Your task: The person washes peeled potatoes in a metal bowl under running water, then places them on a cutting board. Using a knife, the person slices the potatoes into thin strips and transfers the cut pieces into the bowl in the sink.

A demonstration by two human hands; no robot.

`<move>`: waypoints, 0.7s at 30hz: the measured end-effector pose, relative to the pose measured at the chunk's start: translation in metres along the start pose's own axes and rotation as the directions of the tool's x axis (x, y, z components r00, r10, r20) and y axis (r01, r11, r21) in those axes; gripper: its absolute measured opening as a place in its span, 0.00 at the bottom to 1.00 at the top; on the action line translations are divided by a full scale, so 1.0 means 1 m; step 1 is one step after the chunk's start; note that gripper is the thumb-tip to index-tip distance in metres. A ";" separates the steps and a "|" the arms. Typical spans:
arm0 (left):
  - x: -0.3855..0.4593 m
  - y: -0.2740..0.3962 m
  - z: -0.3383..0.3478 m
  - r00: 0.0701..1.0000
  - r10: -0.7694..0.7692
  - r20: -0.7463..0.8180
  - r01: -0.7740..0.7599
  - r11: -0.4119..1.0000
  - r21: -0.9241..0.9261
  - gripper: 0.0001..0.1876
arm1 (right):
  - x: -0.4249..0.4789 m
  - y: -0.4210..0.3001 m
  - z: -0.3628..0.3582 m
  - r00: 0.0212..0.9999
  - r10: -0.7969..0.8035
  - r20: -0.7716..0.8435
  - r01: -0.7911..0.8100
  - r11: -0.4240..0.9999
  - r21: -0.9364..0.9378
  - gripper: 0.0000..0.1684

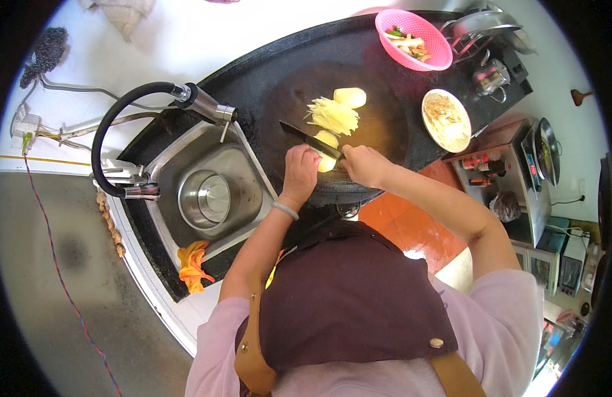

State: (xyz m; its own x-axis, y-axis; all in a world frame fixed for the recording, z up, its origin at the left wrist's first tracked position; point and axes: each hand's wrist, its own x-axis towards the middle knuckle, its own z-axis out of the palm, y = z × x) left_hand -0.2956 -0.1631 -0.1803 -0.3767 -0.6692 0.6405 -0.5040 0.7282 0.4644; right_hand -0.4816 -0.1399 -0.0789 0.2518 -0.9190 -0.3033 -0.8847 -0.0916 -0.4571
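Note:
On a round wooden chopping board (385, 124) lies a peeled potato piece (327, 165), with my left hand (302, 171) pressing its left side. My right hand (364, 165) grips the handle of a dark-bladed kitchen knife (306, 135), whose blade slants across the potato, close to my left fingertips. Just beyond the blade rests a heap of thin potato shreds (333, 115). Another peeled potato piece (350, 97) touches the far side of that heap. How deep the blade sits in the potato cannot be told.
Left of the board is a steel sink (251, 164) holding a metal bowl (206, 200), under a black flexible faucet (105, 124). An orange cloth (192, 265) lies on its near edge. At the right stand a pink basket (442, 42) of food pieces and a plate (427, 130) of pale shreds.

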 end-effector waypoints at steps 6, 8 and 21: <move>-0.003 -0.001 0.002 1.000 -0.021 0.002 0.021 1.000 -0.009 0.11 | -0.023 -0.015 -0.017 1.000 -0.009 0.007 0.009 0.999 -0.041 0.10; -0.003 -0.001 0.001 1.000 -0.016 0.000 0.016 1.000 -0.024 0.11 | -0.024 -0.014 -0.012 0.999 -0.031 -0.011 0.030 0.999 -0.040 0.10; -0.005 0.000 -0.002 0.999 -0.038 -0.002 0.038 0.999 -0.030 0.11 | -0.022 -0.013 -0.015 1.000 -0.018 -0.012 0.018 1.000 -0.012 0.10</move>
State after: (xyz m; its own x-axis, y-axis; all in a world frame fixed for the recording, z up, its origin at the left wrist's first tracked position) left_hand -0.2922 -0.1594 -0.1823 -0.3555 -0.6963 0.6235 -0.4949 0.7061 0.5064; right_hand -0.4816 -0.1243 -0.0536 0.2628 -0.9217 -0.2853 -0.8846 -0.1121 -0.4526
